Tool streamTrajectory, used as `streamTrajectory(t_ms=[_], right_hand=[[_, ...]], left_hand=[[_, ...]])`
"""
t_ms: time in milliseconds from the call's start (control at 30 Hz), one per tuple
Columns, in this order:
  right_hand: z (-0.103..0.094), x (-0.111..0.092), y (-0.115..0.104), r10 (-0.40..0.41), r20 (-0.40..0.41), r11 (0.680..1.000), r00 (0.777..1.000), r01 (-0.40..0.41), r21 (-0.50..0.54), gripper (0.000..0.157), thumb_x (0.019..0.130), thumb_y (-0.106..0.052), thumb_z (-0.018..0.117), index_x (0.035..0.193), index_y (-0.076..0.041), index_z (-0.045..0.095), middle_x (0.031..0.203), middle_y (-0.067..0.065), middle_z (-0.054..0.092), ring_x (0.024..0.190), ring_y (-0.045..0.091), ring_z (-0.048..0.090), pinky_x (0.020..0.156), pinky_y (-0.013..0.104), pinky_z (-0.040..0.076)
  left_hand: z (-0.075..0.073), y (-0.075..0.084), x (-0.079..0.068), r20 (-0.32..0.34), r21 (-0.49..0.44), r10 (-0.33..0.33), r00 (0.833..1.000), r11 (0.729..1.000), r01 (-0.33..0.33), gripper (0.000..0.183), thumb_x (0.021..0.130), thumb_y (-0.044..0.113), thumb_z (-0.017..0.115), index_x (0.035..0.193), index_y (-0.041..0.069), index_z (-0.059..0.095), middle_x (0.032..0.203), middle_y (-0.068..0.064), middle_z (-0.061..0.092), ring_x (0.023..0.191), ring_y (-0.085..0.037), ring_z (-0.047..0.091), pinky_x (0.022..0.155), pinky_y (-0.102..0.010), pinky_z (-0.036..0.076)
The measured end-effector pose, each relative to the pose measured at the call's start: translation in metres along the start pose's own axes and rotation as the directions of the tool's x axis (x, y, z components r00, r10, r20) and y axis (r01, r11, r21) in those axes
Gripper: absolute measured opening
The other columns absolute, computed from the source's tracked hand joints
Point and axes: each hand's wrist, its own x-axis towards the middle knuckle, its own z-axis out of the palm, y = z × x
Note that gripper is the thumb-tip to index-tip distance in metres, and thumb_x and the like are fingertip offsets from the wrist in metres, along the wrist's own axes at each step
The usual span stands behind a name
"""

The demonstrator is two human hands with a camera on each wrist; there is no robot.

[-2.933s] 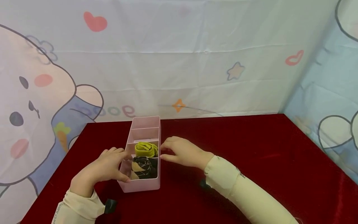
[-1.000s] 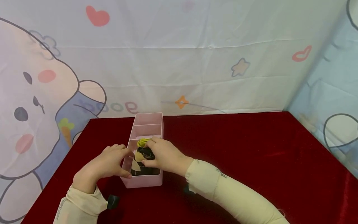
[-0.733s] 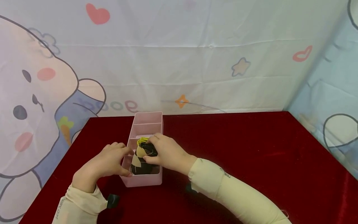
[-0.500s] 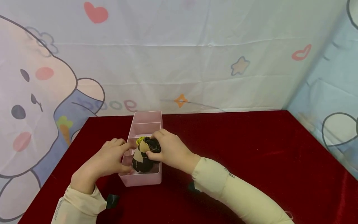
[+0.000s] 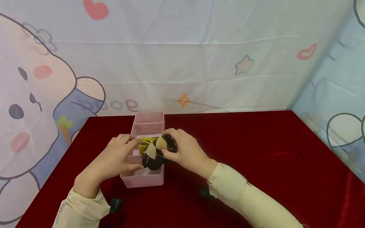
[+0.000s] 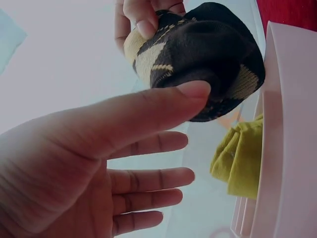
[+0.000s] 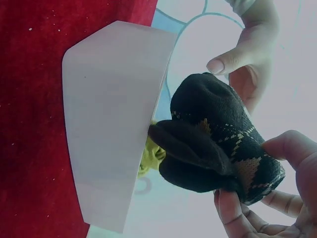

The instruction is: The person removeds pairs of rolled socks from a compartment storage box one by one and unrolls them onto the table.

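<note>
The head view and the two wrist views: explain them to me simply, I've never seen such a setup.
There is no machine arm here, just a person's bare left hand and right hand. The wide picture comes from a camera worn on the head, looking forward and down. The two close pictures come from a camera on each wrist, so things look turned sideways.

On the dark red cloth stands a pink divided box, with a rolled yellow-green cloth in one compartment. The right hand holds a rolled black-and-tan patterned sock above the box. The left hand is close by, fingers extended; whether its thumb touches the sock, I can't tell.
</note>
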Motion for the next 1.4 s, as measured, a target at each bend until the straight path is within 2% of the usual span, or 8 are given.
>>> streamTrajectory(t_ms=[200, 400, 600, 800, 1067, 1200, 1267, 1400], right_hand=[[-0.009, -0.012, 0.009, 0.103, 0.013, 0.99, 0.995, -0.104, 0.094, 0.036, 0.074, -0.026, 0.067, 0.105, -0.017, 0.051, 0.087, -0.004, 0.059, 0.073, 0.005, 0.054, 0.066, 0.02, 0.046], [-0.012, -0.028, 0.021, 0.18, 0.024, 0.977, 0.983, -0.182, 0.111, 0.037, 0.073, -0.025, 0.068, 0.103, -0.015, 0.05, 0.081, -0.004, 0.059, 0.068, 0.007, 0.052, 0.062, 0.02, 0.044], [-0.009, -0.047, 0.033, 0.259, 0.097, 0.95, 0.961, -0.272, 0.155, 0.037, 0.074, -0.024, 0.067, 0.104, -0.013, 0.049, 0.072, -0.002, 0.058, 0.06, 0.006, 0.052, 0.055, 0.019, 0.042], [-0.002, -0.066, 0.046, 0.336, 0.195, 0.894, 0.921, -0.377, 0.24, 0.034, 0.079, -0.021, 0.065, 0.105, -0.009, 0.046, 0.074, 0.005, 0.055, 0.054, 0.008, 0.06, 0.049, 0.021, 0.043], [0.008, -0.083, 0.063, 0.413, 0.25, 0.805, 0.876, -0.479, 0.349, 0.033, 0.081, -0.019, 0.063, 0.105, -0.006, 0.044, 0.079, 0.009, 0.052, 0.057, 0.012, 0.062, 0.052, 0.027, 0.051], [0.008, -0.086, 0.068, 0.438, 0.269, 0.776, 0.858, -0.512, 0.368, 0.033, 0.082, -0.02, 0.062, 0.105, -0.005, 0.044, 0.082, 0.01, 0.052, 0.058, 0.014, 0.063, 0.054, 0.028, 0.052], [0.007, -0.086, 0.07, 0.442, 0.263, 0.789, 0.858, -0.511, 0.34, 0.034, 0.082, -0.021, 0.063, 0.105, -0.004, 0.045, 0.082, 0.009, 0.052, 0.058, 0.013, 0.062, 0.053, 0.026, 0.052], [0.005, -0.085, 0.074, 0.423, 0.207, 0.87, 0.882, -0.459, 0.182, 0.034, 0.08, -0.028, 0.064, 0.103, -0.007, 0.051, 0.077, 0.002, 0.054, 0.056, 0.007, 0.051, 0.05, 0.021, 0.043]], left_hand=[[-0.002, 0.007, 0.003, -0.04, -0.008, 0.049, 0.998, 0.999, -0.049, 0.065, 0.061, 0.041, 0.078, 0.115, 0.013, 0.056, 0.099, -0.003, 0.054, 0.104, -0.024, 0.045, 0.086, -0.043, 0.035], [-0.003, 0.022, 0.006, -0.1, -0.01, 0.115, 0.988, 0.993, -0.116, 0.061, 0.061, 0.039, 0.078, 0.112, 0.014, 0.056, 0.097, -0.001, 0.053, 0.096, -0.02, 0.046, 0.082, -0.037, 0.034], [0.007, 0.042, 0.013, -0.118, -0.026, 0.181, 0.976, 0.982, -0.185, 0.056, 0.061, 0.037, 0.079, 0.108, 0.014, 0.058, 0.1, -0.002, 0.055, 0.102, -0.021, 0.048, 0.088, -0.04, 0.037], [0.022, 0.059, 0.02, -0.1, -0.015, 0.235, 0.967, 0.971, -0.237, 0.054, 0.063, 0.039, 0.078, 0.106, 0.014, 0.058, 0.099, 0.0, 0.054, 0.102, -0.02, 0.048, 0.092, -0.039, 0.038], [0.041, 0.077, 0.023, -0.073, -0.034, 0.271, 0.96, 0.961, -0.274, 0.047, 0.065, 0.039, 0.077, 0.1, 0.015, 0.057, 0.097, 0.002, 0.053, 0.097, -0.016, 0.047, 0.088, -0.034, 0.039], [0.052, 0.084, 0.024, -0.087, -0.023, 0.29, 0.953, 0.956, -0.293, 0.042, 0.065, 0.037, 0.076, 0.096, 0.016, 0.057, 0.096, 0.002, 0.052, 0.094, -0.015, 0.047, 0.083, -0.034, 0.041], [0.057, 0.086, 0.024, -0.098, -0.008, 0.297, 0.95, 0.954, -0.299, 0.04, 0.065, 0.037, 0.077, 0.093, 0.017, 0.057, 0.095, 0.003, 0.052, 0.092, -0.015, 0.047, 0.081, -0.034, 0.041], [0.066, 0.088, 0.025, -0.099, 0.048, 0.309, 0.946, 0.951, -0.306, 0.036, 0.064, 0.036, 0.077, 0.089, 0.018, 0.057, 0.093, 0.004, 0.051, 0.09, -0.013, 0.046, 0.078, -0.03, 0.039]])
